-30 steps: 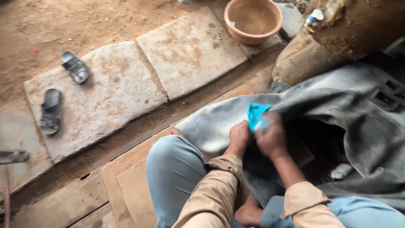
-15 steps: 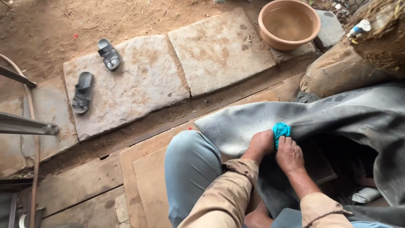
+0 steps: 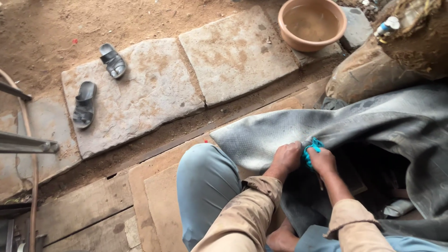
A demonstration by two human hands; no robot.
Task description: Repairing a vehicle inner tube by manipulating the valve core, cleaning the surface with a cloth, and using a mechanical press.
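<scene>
A large grey rubber sheet (image 3: 364,123) lies over my lap and knees. My left hand (image 3: 285,157) presses down on the sheet's edge with its fingers curled. Right beside it, my right hand (image 3: 322,161) is closed around a small turquoise scrubber (image 3: 311,150), which sits against the rubber between the two hands. Only part of the scrubber shows past my fingers. My sleeves are tan and my trousers pale blue.
A terracotta basin (image 3: 311,23) of water stands at the top right on stone slabs (image 3: 186,79). Two dark sandals (image 3: 98,81) lie on the left slab. A brown sack (image 3: 368,70) sits at right; metal bars (image 3: 23,144) at left; wooden planks (image 3: 93,205) below.
The view has swung right and down slightly. My hands have closed tighter together, so less of the turquoise scrubber shows than a second ago.
</scene>
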